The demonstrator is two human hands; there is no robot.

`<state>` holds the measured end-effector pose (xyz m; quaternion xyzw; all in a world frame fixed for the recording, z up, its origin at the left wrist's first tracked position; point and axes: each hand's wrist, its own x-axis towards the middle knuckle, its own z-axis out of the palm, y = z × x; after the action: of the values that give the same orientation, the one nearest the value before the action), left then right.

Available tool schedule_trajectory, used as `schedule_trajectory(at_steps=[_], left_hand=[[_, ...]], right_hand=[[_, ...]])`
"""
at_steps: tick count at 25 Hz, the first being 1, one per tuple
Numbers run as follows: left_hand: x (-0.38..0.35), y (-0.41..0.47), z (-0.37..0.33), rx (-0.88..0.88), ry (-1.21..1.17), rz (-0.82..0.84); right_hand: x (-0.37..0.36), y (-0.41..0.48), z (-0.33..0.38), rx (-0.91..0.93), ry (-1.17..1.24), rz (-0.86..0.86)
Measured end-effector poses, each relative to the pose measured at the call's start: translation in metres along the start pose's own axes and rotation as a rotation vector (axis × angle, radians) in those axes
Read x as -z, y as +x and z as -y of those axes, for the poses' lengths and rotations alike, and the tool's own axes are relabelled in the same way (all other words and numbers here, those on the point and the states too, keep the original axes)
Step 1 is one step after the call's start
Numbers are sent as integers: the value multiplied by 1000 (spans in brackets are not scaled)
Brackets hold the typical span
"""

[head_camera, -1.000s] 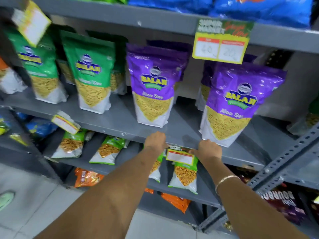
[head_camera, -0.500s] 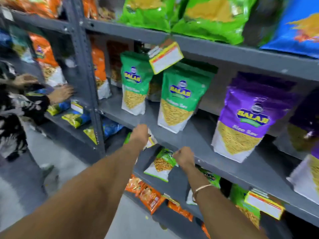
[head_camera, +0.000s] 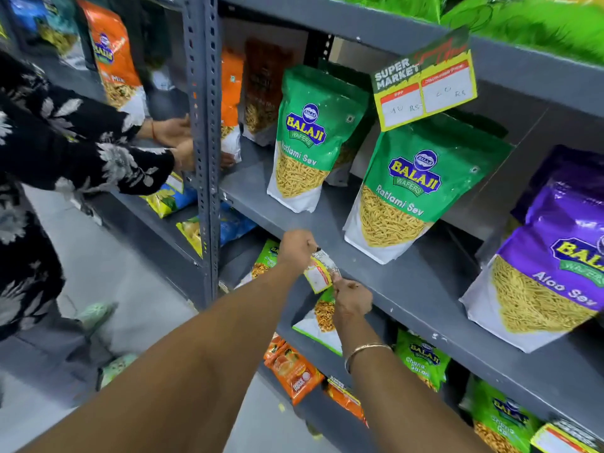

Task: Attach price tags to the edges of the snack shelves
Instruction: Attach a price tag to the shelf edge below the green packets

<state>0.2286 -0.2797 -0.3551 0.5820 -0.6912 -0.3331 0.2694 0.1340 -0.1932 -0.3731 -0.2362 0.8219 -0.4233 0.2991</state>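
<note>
A small yellow, red and white price tag hangs tilted at the front edge of the grey middle shelf, below two green Ratlami Sev bags. My left hand pinches the tag's upper left part. My right hand pinches its lower right corner. A larger price tag hangs from the edge of the shelf above. Another yellow tag sits on the same middle shelf's edge at the bottom right.
A grey slotted upright post splits the racks. Left of it, a person in a black flowered sleeve handles bags on the neighbouring shelf. A purple Aloo Sev bag stands right. Green and orange packets fill the lower shelves.
The view has swung left along the shelf from the purple bags to the green ones. Both my hands left the first tag and now pinch a second tag further left.
</note>
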Motion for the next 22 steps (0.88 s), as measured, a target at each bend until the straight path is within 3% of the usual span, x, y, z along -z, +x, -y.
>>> schedule_trajectory(at_steps=[4, 11, 16, 22], left_hand=[[0, -4, 31, 183, 9, -82], [-21, 10, 25, 135, -177, -149], [-23, 12, 22, 219, -279, -215], [-9, 17, 22, 208, -224, -192]], right_hand=[[3, -15, 4, 326, -265, -13], [9, -1, 5, 344, -407, -122], [9, 5, 7, 354, -487, -124], [19, 26, 24, 587, -979, -3]])
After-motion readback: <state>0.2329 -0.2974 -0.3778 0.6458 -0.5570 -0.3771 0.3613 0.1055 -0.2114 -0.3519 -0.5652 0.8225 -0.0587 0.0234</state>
